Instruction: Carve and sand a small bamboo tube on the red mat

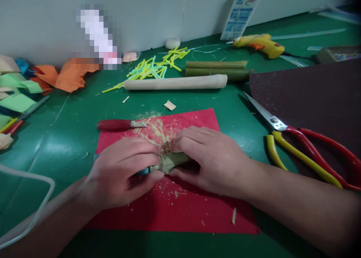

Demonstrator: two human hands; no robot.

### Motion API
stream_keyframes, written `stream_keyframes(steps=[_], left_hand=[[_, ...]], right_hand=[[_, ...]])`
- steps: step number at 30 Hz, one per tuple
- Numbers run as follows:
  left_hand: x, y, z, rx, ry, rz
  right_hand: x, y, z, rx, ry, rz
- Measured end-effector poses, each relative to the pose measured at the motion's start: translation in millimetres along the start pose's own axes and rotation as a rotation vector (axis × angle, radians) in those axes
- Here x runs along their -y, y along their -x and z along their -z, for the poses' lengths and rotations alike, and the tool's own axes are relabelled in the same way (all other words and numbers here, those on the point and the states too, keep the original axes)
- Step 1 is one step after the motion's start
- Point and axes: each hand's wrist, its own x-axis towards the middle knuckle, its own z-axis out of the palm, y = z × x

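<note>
My left hand [124,171] is closed round a blue-handled tool [143,171], whose tip meets the end of a short greenish bamboo piece [172,161]. My right hand [210,160] is wrapped over that bamboo piece and presses it down on a red sheet [180,209]. Pale shavings and sawdust [158,132] lie scattered on the sheet above my hands. A red-handled knife [118,125] rests at the sheet's upper left corner, apart from both hands.
Red-handled scissors [307,147] and yellow-handled pliers [282,152] lie to the right beside dark sandpaper [310,100]. Behind are a peeled pale stick [175,82], green bamboo sticks [217,69], yellow and green straw bits [152,68], a yellow glue gun [261,43], and orange and green paper scraps [67,75] at the left.
</note>
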Motion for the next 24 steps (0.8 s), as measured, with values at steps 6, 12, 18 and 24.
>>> stream_keyframes(steps=[6,12,18,24], left_hand=[[0.7,-0.1,-1.1,-0.011,0.013,0.009],[-5.8,5.1,-4.2,-0.022,-0.013,0.169],[-11.0,8.1,-9.4,-0.038,-0.024,0.308],[-10.4,6.0,-7.3,0.005,0.019,0.310]], right_hand=[[0.5,0.3,0.4,0.002,0.017,-0.006],[1.0,0.4,0.8,-0.005,0.031,0.001],[1.0,-0.5,1.8,-0.017,0.032,-0.012],[0.1,-0.9,1.0,0.003,0.029,-0.028]])
